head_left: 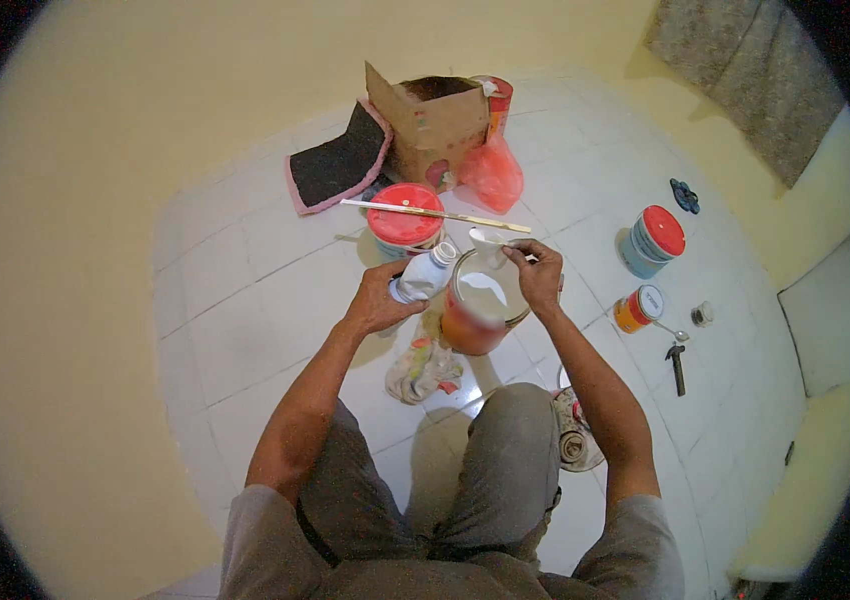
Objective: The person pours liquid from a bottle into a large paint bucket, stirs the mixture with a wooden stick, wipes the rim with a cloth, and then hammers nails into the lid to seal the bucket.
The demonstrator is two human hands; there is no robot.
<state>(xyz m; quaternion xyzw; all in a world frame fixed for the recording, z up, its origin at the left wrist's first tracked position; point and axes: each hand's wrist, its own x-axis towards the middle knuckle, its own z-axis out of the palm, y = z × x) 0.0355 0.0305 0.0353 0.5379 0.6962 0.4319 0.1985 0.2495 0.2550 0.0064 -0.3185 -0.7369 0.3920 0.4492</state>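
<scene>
My left hand grips a small white plastic bottle, tilted with its neck toward an open paint can. My right hand holds a white funnel-shaped cup over that can. The open paint can stands on the white tiled floor between my hands, orange outside, with white paint inside. Both forearms reach in from below, and my knees are bent under them.
A red-lidded bucket with a thin wooden stick across it stands behind. A cardboard box, an orange plastic bag, a dark mat, a stained rag, a blue bucket, a small orange can and a hammer lie around.
</scene>
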